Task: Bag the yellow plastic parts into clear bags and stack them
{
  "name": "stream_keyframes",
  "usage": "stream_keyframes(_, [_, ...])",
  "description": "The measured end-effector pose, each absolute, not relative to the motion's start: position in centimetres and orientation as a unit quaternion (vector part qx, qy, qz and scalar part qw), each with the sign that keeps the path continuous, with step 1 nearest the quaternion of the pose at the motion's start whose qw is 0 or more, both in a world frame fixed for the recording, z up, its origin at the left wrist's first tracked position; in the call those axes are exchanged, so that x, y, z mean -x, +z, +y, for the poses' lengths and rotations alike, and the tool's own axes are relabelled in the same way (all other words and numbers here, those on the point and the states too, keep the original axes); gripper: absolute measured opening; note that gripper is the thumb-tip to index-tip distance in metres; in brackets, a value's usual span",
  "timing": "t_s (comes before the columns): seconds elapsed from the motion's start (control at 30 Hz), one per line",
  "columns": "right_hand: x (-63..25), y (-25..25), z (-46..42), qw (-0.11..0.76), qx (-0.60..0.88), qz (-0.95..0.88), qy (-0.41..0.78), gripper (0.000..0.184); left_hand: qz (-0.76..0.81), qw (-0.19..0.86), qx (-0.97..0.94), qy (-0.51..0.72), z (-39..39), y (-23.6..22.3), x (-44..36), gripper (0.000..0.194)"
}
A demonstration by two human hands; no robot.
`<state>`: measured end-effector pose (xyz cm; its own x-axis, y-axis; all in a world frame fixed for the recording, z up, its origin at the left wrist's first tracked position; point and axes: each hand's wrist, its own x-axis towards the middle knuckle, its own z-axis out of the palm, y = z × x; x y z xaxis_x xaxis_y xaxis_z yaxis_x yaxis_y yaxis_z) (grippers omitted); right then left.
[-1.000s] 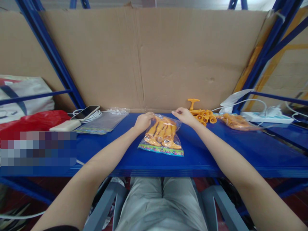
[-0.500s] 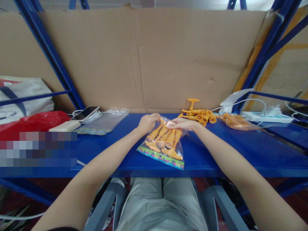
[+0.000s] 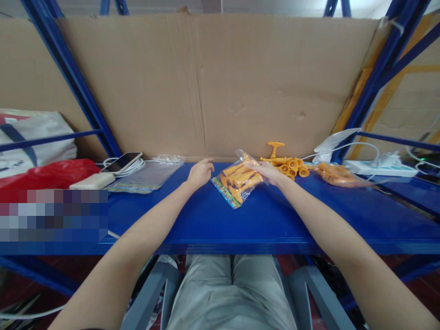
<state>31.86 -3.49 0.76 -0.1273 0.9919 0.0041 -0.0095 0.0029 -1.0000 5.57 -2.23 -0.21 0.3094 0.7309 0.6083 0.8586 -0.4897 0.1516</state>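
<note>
My right hand (image 3: 266,171) grips the top end of a clear plastic bag (image 3: 227,196) with a colourful printed strip along its other end. Inside the bag lie several orange-yellow plastic pieces (image 3: 242,176) with flared ends, and the bag tilts with its strip toward the lower left. My left hand (image 3: 200,173) is apart from the bag, off to its left, holding nothing, its fingers loosely bent. Just behind my right hand is a pile of similar orange-yellow pieces (image 3: 291,166), one standing upright with a T-shaped top.
Another filled bag (image 3: 338,174) lies on the blue shelf (image 3: 220,229) at the right, near a white power strip (image 3: 381,168). On the left are flat plastic bags (image 3: 151,175), a phone (image 3: 122,162) on coiled cable, a white box (image 3: 92,181) and a red bag (image 3: 51,173). Cardboard (image 3: 240,82) stands behind.
My left hand has let go of the bag and moved a little left. The bag, in my right hand, has turned and shifted up, away from the shelf's front edge.
</note>
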Motion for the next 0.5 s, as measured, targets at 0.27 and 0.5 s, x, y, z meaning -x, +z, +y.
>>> stream_keyframes(0.27, [-33.6,2.9,-2.6,0.611,0.463,-0.461,0.447,0.014,-0.503,0.111,0.805,-0.294,-2.1,-0.3,-5.5,0.031])
stream_keyframes(0.5, [-37.5,6.9,-4.4,0.796,0.365,-0.269,0.401,0.015,-0.497,0.126,0.816,-0.267,-2.1,-0.2,-5.3,0.033])
